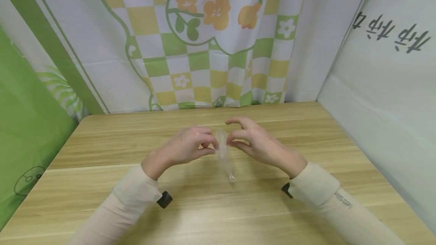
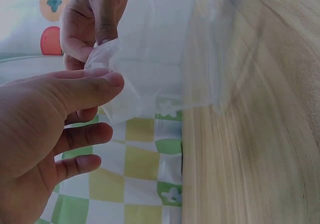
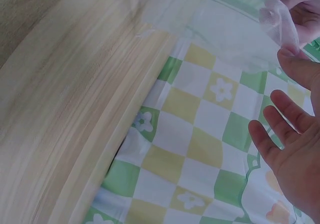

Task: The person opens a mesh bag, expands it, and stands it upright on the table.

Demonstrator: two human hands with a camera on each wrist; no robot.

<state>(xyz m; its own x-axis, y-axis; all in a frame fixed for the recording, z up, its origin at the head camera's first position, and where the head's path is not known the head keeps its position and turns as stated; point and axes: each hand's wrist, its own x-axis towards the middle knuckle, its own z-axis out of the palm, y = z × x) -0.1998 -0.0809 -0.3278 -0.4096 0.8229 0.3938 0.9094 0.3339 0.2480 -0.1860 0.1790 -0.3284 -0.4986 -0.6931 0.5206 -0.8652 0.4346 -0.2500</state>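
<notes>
A clear, thin plastic bag (image 1: 223,154) hangs upright between the two hands above the table, its lower end near the tabletop. My left hand (image 1: 194,144) pinches its upper edge between thumb and index finger. From the other side, my right hand (image 1: 257,143) pinches the same edge, its other fingers spread away. In the left wrist view, the bag (image 2: 155,68) looks see-through, with a crumpled top between both hands' fingertips. The right wrist view has the bag (image 3: 235,28) stretching from the right hand's (image 3: 295,119) thumb, seen nearly flat.
A wooden table (image 1: 102,188) spreads under both arms. Behind it hangs a checked green, yellow and white curtain (image 1: 201,61). A white cloth wall (image 1: 385,86) stands on the right, a green cloth (image 1: 30,131) on the left.
</notes>
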